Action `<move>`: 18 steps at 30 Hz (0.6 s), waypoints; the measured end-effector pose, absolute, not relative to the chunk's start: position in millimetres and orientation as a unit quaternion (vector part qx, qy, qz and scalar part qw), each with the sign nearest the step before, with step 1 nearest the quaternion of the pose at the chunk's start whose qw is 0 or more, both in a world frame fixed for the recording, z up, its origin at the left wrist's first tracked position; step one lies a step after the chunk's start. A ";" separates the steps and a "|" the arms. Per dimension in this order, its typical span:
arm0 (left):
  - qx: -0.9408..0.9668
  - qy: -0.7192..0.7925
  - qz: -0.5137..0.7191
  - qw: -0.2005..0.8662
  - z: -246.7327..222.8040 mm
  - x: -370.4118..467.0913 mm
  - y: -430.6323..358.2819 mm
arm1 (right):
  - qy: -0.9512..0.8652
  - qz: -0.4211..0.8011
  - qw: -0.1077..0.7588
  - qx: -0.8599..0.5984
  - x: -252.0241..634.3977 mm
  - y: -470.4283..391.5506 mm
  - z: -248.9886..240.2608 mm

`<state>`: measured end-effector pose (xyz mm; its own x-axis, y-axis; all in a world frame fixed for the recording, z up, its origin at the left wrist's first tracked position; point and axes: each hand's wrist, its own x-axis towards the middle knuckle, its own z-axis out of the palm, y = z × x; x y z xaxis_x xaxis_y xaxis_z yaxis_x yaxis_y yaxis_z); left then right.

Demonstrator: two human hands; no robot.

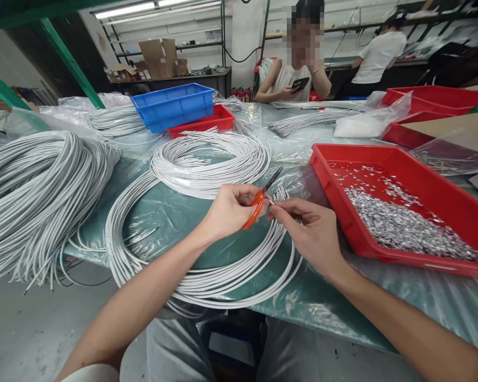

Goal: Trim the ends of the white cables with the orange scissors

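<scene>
Left hand [229, 209] grips orange-handled scissors [258, 204]; right hand [313, 231] pinches, apparently, a white wire [271, 201] end at the blades.

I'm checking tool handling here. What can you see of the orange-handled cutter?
The orange-handled cutter is a small snip with an orange, plastic-looking grip and a dark, slim blade pointing up and right. The left hand grips its handle above the white wire coil; the right hand pinches a wire end at it.
</scene>
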<state>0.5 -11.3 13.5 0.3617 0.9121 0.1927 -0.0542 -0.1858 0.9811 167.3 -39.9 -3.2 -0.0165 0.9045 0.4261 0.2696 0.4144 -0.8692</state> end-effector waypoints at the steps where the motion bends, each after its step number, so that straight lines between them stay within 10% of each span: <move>1: 0.623 0.341 0.448 0.543 14.0 0.7 -11.4 | -0.646 0.292 0.539 -0.454 166.7 -40.2 -3.4; 18: 0.588 0.361 0.454 0.564 17.1 3.0 -11.8 | -0.627 0.335 0.551 -0.438 168.9 -37.1 -9.1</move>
<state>3.0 -11.8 17.1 0.3274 0.9363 0.1270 -0.0888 -0.1034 0.9907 168.9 -37.1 -9.1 -0.0095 0.9174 0.3979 0.1795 0.3930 -0.9019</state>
